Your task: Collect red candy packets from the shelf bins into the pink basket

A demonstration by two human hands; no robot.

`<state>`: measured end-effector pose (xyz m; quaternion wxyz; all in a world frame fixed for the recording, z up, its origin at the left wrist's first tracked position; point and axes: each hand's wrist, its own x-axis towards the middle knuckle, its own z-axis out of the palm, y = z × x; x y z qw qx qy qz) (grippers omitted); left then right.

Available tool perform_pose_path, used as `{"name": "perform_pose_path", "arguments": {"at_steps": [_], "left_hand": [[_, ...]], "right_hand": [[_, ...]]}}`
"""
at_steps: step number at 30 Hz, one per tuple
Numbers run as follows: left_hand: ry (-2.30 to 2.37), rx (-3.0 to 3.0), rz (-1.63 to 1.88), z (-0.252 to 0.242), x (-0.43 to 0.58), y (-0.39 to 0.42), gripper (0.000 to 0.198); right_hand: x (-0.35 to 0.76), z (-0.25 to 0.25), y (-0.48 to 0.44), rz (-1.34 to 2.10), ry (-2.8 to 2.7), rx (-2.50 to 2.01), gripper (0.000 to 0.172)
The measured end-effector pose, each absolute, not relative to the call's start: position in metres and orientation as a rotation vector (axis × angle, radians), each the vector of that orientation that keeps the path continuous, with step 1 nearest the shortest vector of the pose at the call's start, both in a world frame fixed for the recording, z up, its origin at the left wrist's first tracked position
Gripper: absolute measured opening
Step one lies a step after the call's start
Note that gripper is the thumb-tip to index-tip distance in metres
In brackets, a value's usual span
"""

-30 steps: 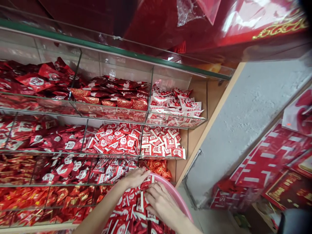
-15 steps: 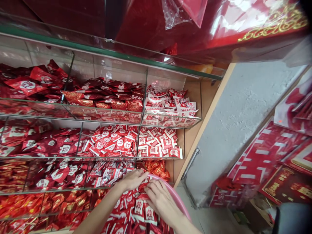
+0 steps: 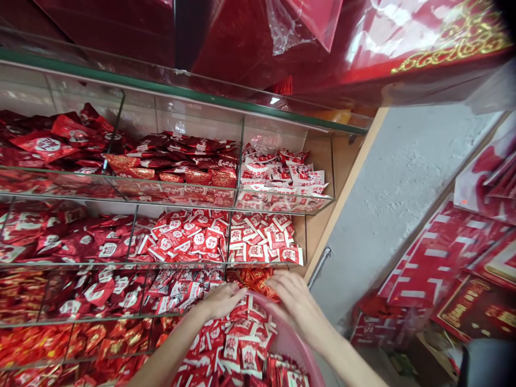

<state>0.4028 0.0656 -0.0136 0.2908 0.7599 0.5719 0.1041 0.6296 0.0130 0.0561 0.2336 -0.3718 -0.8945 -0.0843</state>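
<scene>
A pink plastic basket (image 3: 308,349) stands low in the middle, heaped with small red-and-white wrapped packets (image 3: 250,355). My left hand (image 3: 223,299) grips its far left rim, palm down, with the fingertips partly hidden. Over the far right rim is my right hand (image 3: 291,301), its fingers loosely bent and apart, slightly blurred, with no packet visible in it. Just beyond both hands, shiny orange-red packets (image 3: 253,277) fill a shelf compartment.
Glass-divided shelves hold many red packets (image 3: 107,250) in compartments. Above, a glass shelf edge (image 3: 161,94) juts forward, with large red boxes over it. To the right are a grey wall (image 3: 374,177), a metal handle (image 3: 320,263), hanging red goods (image 3: 423,258) and a cardboard box (image 3: 437,355).
My right hand has left the packets and moved right and up to the basket's far right rim. More of the basket's inside wall shows. My left hand has barely shifted.
</scene>
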Motion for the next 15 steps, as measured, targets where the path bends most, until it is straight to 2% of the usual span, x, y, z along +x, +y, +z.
{"name": "perform_pose_path", "arguments": {"at_steps": [7, 10, 15], "left_hand": [[1.516, 2.024, 0.282, -0.014, 0.401, 0.065, 0.075], [1.528, 2.008, 0.282, -0.015, 0.401, 0.064, 0.076], [1.510, 2.021, 0.303, -0.011, 0.402, 0.062, 0.077]], "right_hand": [[0.670, 0.101, 0.063, -0.815, -2.440, -1.175, 0.049], [0.667, 0.104, 0.070, -0.874, -2.458, -1.181, 0.052], [0.658, 0.101, 0.074, -0.847, -2.448, -1.254, 0.043]]}}
